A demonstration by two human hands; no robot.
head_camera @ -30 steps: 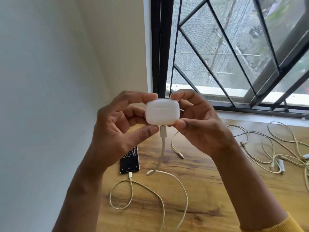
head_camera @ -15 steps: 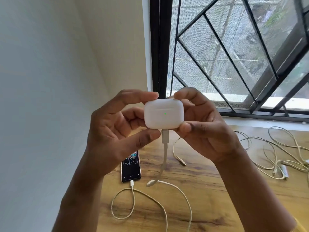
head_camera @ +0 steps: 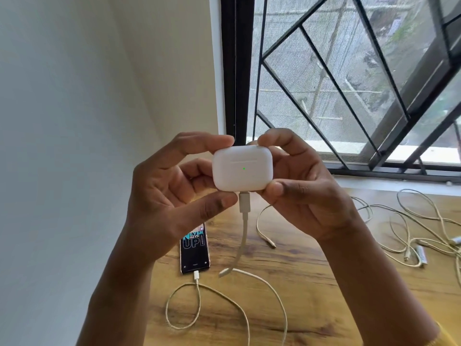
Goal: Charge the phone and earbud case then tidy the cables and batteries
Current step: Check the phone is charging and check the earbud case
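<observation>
We see the earbud case [head_camera: 242,168] above the bench [head_camera: 311,283], pinched by left hand [head_camera: 172,193] and right hand [head_camera: 306,191], green light on, cable [head_camera: 243,236] plugged beneath, phone [head_camera: 194,248] charging on the bench

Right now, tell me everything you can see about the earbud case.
The earbud case is a small white rounded box of smooth, glossy-looking plastic, lid closed along a thin seam. A tiny green light glows on its front. It is held upright in the air above the wooden table, pinched between the left hand and the right hand. A white cable is plugged into its underside.
</observation>
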